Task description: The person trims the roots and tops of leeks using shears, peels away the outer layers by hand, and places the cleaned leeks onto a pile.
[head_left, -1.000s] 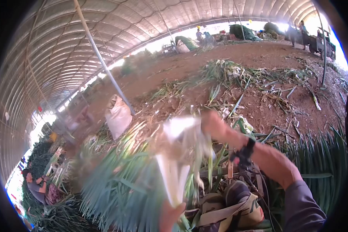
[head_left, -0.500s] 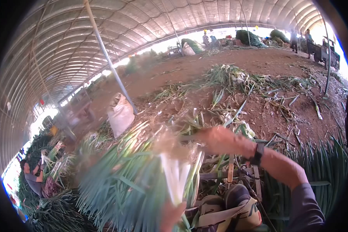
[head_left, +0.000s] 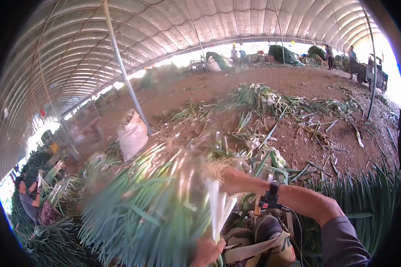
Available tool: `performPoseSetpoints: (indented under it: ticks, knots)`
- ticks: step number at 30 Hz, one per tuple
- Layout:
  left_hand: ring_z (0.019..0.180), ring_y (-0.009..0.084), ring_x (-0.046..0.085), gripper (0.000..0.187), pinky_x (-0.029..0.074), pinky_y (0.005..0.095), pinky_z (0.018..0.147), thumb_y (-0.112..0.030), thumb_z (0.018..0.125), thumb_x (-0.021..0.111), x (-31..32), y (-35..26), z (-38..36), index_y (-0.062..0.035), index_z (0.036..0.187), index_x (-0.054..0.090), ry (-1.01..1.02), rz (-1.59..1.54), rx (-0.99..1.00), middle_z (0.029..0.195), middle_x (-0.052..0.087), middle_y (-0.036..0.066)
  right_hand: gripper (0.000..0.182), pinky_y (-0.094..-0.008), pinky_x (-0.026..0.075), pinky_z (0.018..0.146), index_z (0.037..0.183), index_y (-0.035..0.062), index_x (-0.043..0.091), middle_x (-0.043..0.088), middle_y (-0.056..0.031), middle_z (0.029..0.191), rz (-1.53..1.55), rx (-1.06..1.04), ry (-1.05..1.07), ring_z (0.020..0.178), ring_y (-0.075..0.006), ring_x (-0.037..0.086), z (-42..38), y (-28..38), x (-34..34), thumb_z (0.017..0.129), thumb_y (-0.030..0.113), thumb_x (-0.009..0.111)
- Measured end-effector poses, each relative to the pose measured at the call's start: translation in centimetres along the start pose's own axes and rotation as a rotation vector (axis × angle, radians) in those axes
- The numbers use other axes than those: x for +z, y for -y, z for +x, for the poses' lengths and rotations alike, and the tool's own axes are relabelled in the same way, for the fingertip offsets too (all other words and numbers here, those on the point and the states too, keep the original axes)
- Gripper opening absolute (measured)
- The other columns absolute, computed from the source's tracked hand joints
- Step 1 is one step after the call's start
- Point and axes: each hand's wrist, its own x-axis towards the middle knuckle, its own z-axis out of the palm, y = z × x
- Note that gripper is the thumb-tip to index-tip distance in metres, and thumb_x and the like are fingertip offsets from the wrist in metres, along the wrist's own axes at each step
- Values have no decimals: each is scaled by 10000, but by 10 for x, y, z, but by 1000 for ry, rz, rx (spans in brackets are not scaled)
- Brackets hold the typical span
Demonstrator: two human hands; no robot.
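Note:
My left hand [head_left: 208,250] is closed around several green onions [head_left: 214,207] near the bottom centre. Their white stalks point upward, ending in a tuft of pale roots [head_left: 213,171]. Just behind the roots is my right hand [head_left: 229,179], its fingers hidden by stalks and blur, so I cannot make out whether it holds anything. A black band [head_left: 272,196] sits on that wrist. Left of my hands spreads a large heap of green onions [head_left: 133,209], leaves toward me and roots away.
My shoes [head_left: 267,229] show below, beside a strip of upright green leaves [head_left: 361,200]. A white sack [head_left: 132,135] stands by a metal pole [head_left: 127,75]. Trimmings [head_left: 272,100] litter the soil. Another person [head_left: 29,200] works at far left; a small truck [head_left: 370,73] stands far right.
The green onions in my left hand now stand slightly further right and more upright. My right hand has come down and in behind their roots. The whole view has shifted slightly.

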Motion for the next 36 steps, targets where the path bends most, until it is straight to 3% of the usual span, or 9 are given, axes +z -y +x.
performPoseSetpoints:
  ticks: [3,5,8,11,14,22,26,33,36]
  knots:
    - [1115,346,606,505,476,511,915,-260,912,650,-2,-6,7,-12,1337,536,437,184,-433,1226,596,256,158,-375,482,577,748,82,704,701,-78,799,-740,-127,-198,656,-201,640,-21,19,-30,794,229,670]
    - [973,347,621,393,481,506,813,-230,910,624,8,0,-11,11,1216,573,185,92,-225,1075,605,262,133,-370,515,591,780,95,708,704,-54,841,-1043,59,-224,686,-189,663,-11,32,-71,805,218,664]
    - [773,349,602,308,472,483,676,-215,903,612,19,11,-19,32,1087,591,-47,97,-23,881,599,225,123,-340,574,602,884,84,715,734,-95,972,-768,619,-187,746,-188,702,16,40,-140,859,173,633]
    - [674,367,584,294,465,476,596,-194,895,602,32,38,-13,39,1071,574,50,189,-110,809,592,205,183,-319,586,593,984,52,708,733,-133,1041,-287,428,-231,762,-194,713,-1,67,-161,891,190,631]
    - [794,414,631,388,498,517,641,-148,909,550,30,31,-4,49,1239,496,82,302,-122,964,607,270,193,-446,555,656,1013,39,657,700,-194,885,-52,79,-85,715,-277,699,-12,86,-124,896,192,664]
    - [1039,470,599,601,481,522,937,-128,767,599,47,32,-3,-37,1345,464,-156,302,28,1136,606,285,111,-331,545,597,851,99,702,639,-60,796,-1074,-332,-33,750,-183,660,-6,88,-67,808,194,738]
    - [1045,440,617,619,494,492,934,-153,785,617,21,13,-8,-42,1374,460,-117,102,-131,1170,619,262,81,-316,537,607,851,134,733,685,-30,860,-1334,316,87,789,-169,672,23,59,-120,770,128,740]
    - [845,185,673,458,549,301,752,-79,781,716,-58,3,-19,5,1221,621,-134,-398,-451,956,691,84,120,-400,552,655,895,36,697,671,-135,810,-638,163,-106,698,-256,671,-33,21,-138,869,138,640]
    - [846,183,671,419,550,302,751,-14,780,700,-75,31,-15,45,1190,639,-280,-618,-263,954,688,73,184,-394,533,620,985,12,629,656,-147,819,-76,6,68,671,-250,653,-52,44,-73,926,185,615]
